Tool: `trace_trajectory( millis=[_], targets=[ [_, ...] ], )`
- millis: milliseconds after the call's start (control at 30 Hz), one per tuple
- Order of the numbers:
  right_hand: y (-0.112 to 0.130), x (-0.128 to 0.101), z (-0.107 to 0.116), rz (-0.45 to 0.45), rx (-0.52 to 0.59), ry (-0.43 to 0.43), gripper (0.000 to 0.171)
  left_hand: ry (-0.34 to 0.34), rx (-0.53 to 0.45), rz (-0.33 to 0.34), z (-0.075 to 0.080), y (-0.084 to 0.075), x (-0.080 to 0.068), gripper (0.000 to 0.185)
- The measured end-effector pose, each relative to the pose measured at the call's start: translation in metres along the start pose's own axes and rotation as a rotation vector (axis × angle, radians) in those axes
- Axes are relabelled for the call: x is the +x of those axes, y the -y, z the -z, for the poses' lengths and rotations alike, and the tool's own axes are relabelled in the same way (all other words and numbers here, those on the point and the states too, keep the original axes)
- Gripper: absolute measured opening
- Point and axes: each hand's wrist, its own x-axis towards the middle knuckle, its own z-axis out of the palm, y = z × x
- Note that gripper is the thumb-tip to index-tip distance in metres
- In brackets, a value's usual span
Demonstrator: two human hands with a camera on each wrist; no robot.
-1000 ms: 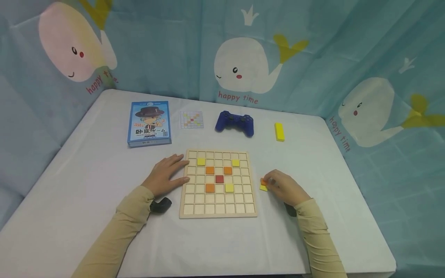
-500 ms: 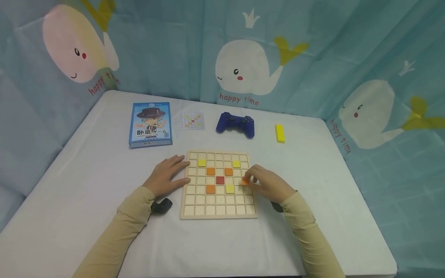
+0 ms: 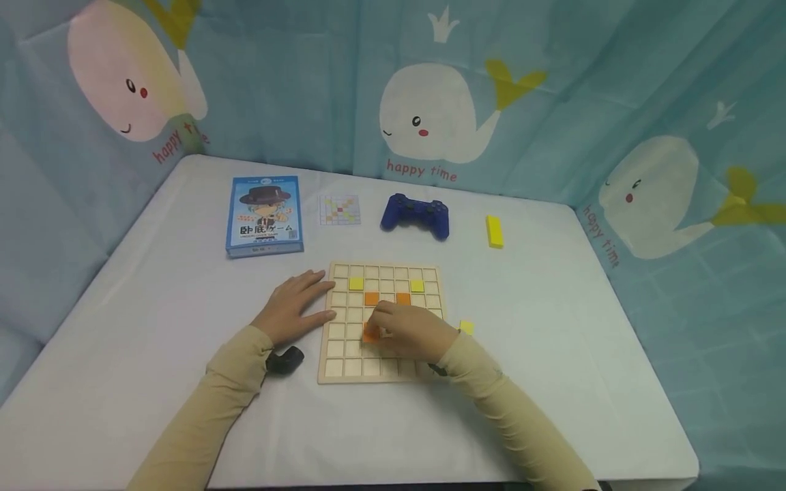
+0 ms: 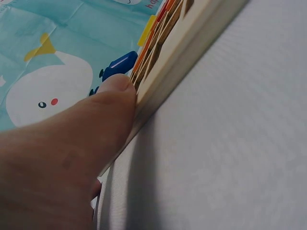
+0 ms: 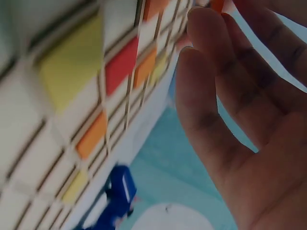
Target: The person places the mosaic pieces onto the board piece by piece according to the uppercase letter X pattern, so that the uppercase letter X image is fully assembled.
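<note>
A wooden grid board (image 3: 334, 368) lies on the table with orange and yellow tiles in some cells. My left hand (image 3: 291, 310) rests at its left edge, fingers spread; in the left wrist view the thumb (image 4: 110, 108) touches the board's side. Above the board, my right hand (image 3: 413, 331) pinches an orange tile (image 5: 217, 5) between its fingertips, near the lower-left orange tile. The red tile (image 5: 121, 64) shows in the right wrist view but is hidden by that hand in the head view. A loose yellow tile (image 3: 467, 327) lies right of the board.
Behind the board are a blue game box (image 3: 265, 215), a small card with a coloured grid pattern (image 3: 341, 210), a blue game controller (image 3: 415, 215) and a yellow block (image 3: 494, 232). A whale-print curtain (image 3: 295, 88) stands around the table.
My right hand has picked the orange tile off the yellow tile beside the board and carried it left across the board. My left hand has stayed in place.
</note>
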Motion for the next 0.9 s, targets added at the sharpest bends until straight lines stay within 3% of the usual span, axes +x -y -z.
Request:
trace_trajectory(
  millis=[267, 900],
  targets=[
    [0.012, 0.014, -0.015, 0.035, -0.055, 0.090, 0.014, -0.021, 0.002, -0.030, 0.002, -0.002, 0.000, 0.062],
    [0.019, 0.019, -0.019, 0.021, -0.041, 0.096, 0.016, -0.008, 0.012, -0.025, 0.001, -0.003, -0.001, 0.060]
  ],
)
